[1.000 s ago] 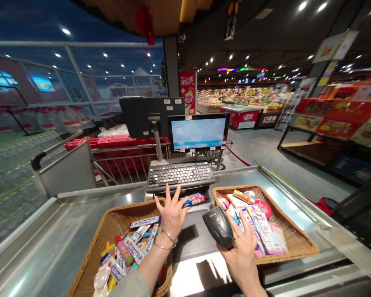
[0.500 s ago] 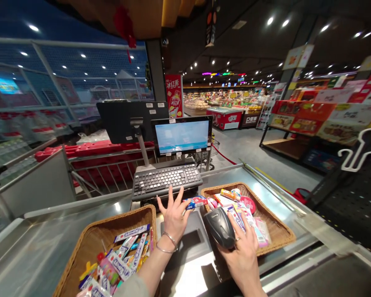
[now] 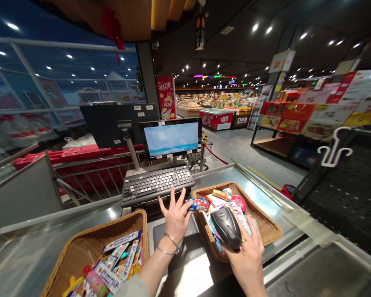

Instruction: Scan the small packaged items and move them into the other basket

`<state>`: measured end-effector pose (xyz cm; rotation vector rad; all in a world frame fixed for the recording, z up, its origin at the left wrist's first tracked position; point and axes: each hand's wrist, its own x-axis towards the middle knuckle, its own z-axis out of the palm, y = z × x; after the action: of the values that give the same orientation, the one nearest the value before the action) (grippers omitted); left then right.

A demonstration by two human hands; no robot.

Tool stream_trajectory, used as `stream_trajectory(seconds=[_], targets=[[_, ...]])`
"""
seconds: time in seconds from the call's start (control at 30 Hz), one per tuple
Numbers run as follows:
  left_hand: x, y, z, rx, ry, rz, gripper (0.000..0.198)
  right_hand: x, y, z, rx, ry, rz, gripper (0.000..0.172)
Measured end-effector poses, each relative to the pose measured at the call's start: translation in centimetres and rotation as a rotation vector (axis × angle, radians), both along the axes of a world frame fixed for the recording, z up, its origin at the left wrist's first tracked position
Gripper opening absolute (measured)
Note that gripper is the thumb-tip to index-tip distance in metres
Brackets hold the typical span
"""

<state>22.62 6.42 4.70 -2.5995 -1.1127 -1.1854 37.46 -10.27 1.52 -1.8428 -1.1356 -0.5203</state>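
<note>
My left hand, with a bracelet at the wrist, is over the counter in front of the black keyboard. Its thumb and a finger hold a small blue and red packet, while the other fingers spread upward. My right hand grips a black barcode scanner above the right wicker basket, which holds assorted sweets. The left wicker basket has several white and purple candy sticks and other colourful sweets in it.
A lit monitor stands behind the keyboard, beside a second dark screen. A white hook hangs at the right on a black perforated panel. Red barriers and a metal rail lie beyond the counter.
My right hand and the scanner have moved slightly right, further over the right basket. My left hand still holds the packet. The camera view has turned a little to the right.
</note>
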Motion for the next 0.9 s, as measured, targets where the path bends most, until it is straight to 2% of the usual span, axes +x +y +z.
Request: stream_trajectory(seconds=[0.07, 0.27, 0.43, 0.57, 0.77, 0.9], targets=[[0.5, -0.1, -0.1, 0.01, 0.006, -0.011, 0.021, 0.5, -0.3, 0.1, 0.031, 0.017, -0.015, 0.06], [2.0, -0.4, -0.2, 0.028, -0.008, -0.083, 0.023, 3.0, -1.6, -0.8, 0.133, 0.019, -0.091, 0.05], [3.4, -0.7, 0.0, 0.034, 0.003, -0.144, 0.025, 4.3, -3.1, -1.6, 0.138, 0.049, -0.149, 0.037], [5.2, -0.9, -0.2, 0.045, 0.043, -0.17, 0.031, 4.7, -3.9, -1.8, 0.157, 0.108, -0.227, 0.035], [7.9, -1.1, -1.4, -0.106, 0.187, -0.069, 0.057, 5.1, -4.5, -1.7, 0.145, 0.097, -0.247, 0.033], [7.6, -1.2, -1.5, -0.173, 0.209, -0.027, 0.063, 5.0, -4.0, -1.7, 0.136, 0.091, -0.227, 0.032]])
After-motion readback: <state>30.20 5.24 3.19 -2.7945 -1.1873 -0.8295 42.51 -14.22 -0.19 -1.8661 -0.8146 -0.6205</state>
